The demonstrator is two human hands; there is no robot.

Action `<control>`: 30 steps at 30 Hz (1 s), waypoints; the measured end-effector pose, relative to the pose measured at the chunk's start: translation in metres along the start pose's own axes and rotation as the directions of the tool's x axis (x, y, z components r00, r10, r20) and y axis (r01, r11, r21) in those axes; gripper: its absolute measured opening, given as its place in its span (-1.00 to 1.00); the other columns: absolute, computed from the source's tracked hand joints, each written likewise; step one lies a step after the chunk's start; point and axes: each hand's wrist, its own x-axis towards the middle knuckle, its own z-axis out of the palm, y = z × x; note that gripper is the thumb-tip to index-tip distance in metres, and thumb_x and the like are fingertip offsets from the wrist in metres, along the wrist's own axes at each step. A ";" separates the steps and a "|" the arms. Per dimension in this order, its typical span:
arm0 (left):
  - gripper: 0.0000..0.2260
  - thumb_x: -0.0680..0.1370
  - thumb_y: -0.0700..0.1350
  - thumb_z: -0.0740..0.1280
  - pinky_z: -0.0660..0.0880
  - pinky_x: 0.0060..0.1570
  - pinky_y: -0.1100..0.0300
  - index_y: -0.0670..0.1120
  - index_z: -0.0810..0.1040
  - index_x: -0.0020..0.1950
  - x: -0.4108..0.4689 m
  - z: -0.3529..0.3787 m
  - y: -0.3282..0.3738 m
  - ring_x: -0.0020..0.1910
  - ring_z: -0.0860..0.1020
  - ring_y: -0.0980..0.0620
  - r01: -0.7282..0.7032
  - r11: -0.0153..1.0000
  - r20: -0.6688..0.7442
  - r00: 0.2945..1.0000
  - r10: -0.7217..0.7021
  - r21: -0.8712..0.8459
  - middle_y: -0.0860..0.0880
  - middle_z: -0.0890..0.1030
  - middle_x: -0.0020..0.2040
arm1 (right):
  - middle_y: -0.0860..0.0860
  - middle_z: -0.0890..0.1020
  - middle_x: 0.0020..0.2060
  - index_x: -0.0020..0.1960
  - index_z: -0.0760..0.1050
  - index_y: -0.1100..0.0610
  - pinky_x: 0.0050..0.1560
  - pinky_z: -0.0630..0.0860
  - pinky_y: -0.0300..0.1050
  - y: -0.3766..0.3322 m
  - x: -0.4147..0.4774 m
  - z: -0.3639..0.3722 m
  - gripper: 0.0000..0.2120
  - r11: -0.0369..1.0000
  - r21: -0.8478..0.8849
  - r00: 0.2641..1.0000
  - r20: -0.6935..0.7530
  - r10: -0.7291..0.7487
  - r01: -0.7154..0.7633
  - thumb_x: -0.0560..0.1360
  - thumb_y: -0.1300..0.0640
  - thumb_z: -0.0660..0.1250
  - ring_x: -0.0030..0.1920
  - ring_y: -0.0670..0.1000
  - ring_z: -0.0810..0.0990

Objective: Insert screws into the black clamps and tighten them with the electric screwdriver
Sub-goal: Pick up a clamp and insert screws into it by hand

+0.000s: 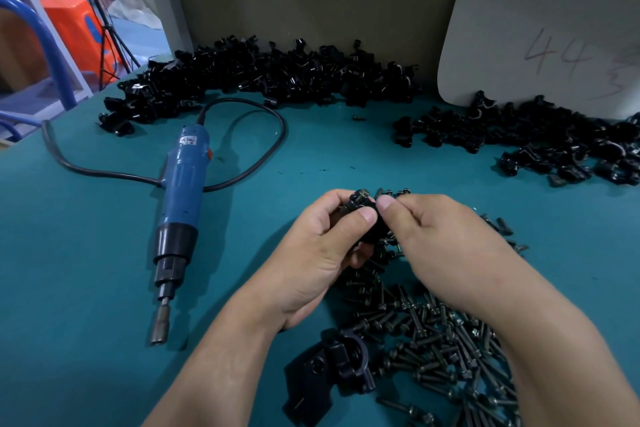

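Observation:
My left hand (pixel 315 253) grips a black clamp (pixel 369 218) at the middle of the table, thumb on its top. My right hand (pixel 436 243) meets it from the right, its thumb and fingers pinching at the clamp's upper end, where a screw head (pixel 362 193) shows. Beneath my hands and to the lower right lies a heap of dark screws (pixel 446 347). The blue electric screwdriver (pixel 180 204) lies on the teal table (pixel 86 253) to the left, bit pointing toward me, untouched. Another black clamp (pixel 343 367) rests near the front edge between my forearms.
A long pile of black clamps (pixel 263 76) runs along the back wall, and a second pile (pixel 540 142) sits at the right. The screwdriver's black cable (pixel 263 149) loops behind the tool. A white board (pixel 540 42) leans at the back right. An orange stool (pixel 74 31) stands beyond the table's left edge.

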 end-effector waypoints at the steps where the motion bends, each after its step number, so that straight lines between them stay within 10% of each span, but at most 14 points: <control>1: -0.81 0.54 -0.06 0.37 0.44 -0.18 0.28 -0.11 0.53 0.10 0.000 0.000 0.000 -0.08 0.49 0.06 -0.011 1.000 -0.005 1.000 0.011 0.000 -0.08 0.55 0.00 | -0.22 0.45 -0.55 -0.25 0.41 -0.22 -0.39 0.30 -0.10 -0.001 0.000 -0.001 -0.63 1.000 -0.008 1.000 -0.004 0.005 -0.005 0.63 -0.30 0.02 -0.53 -0.13 0.40; 14: -0.94 0.64 -0.17 0.39 0.46 -0.22 0.33 -0.07 0.52 0.06 0.004 -0.003 -0.008 -0.24 0.50 0.16 -0.060 0.998 -0.009 0.998 0.060 0.037 0.03 0.58 -0.13 | -0.06 0.64 -0.25 -0.12 0.49 -0.05 -0.16 0.61 0.02 -0.012 -0.001 -0.003 -0.85 0.990 0.104 0.989 -0.105 0.105 -0.094 0.61 -0.03 0.35 -0.20 0.02 0.66; 20: -0.84 0.51 -0.11 0.39 0.44 -0.28 0.33 -0.05 0.49 0.05 0.006 -0.003 -0.011 -0.27 0.46 0.13 -0.129 0.986 -0.012 0.991 0.131 0.102 0.09 0.56 -0.19 | 0.01 0.66 -0.31 -0.23 0.55 0.07 -0.09 0.65 0.16 -0.012 -0.004 -0.007 -0.60 0.979 0.097 0.980 -0.071 0.184 -0.177 0.66 -0.12 0.20 -0.25 0.11 0.68; 30: -0.80 0.45 0.04 0.46 0.46 -0.06 0.31 0.07 0.49 -0.03 0.005 -0.002 -0.016 -0.14 0.49 0.18 -0.244 0.929 0.004 0.967 0.253 0.279 0.15 0.58 -0.14 | 0.04 0.43 -0.32 -0.03 0.48 0.12 -0.41 0.21 -0.11 -0.023 0.001 -0.001 -0.65 0.957 -0.011 0.956 0.052 0.290 -0.289 0.73 -0.06 0.04 -0.33 0.04 0.37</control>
